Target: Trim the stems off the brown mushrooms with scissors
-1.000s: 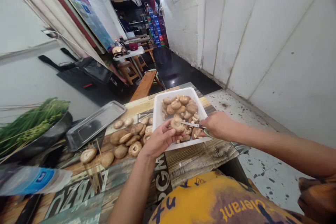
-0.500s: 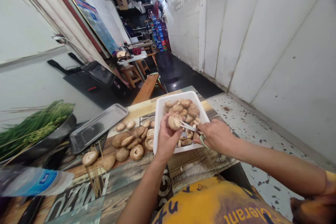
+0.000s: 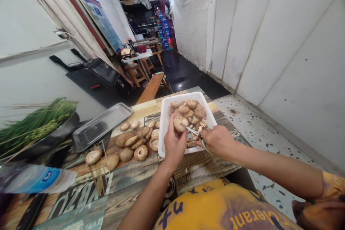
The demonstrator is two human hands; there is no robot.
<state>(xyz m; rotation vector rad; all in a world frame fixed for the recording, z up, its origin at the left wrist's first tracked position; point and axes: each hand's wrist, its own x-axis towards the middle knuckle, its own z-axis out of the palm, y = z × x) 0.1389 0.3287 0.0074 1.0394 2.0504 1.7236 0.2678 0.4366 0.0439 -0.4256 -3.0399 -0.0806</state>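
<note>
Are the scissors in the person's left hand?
No, the right hand holds the scissors, while the left hand holds a mushroom.

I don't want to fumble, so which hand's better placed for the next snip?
Right hand, likely: it holds the scissors, aimed at the mushroom; the left hand holds that mushroom over the tray.

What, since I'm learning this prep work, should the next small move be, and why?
Probably a small, careful snip: the right hand holds the scissors with their tips at the mushroom, which the left hand holds above the white tub.
</note>
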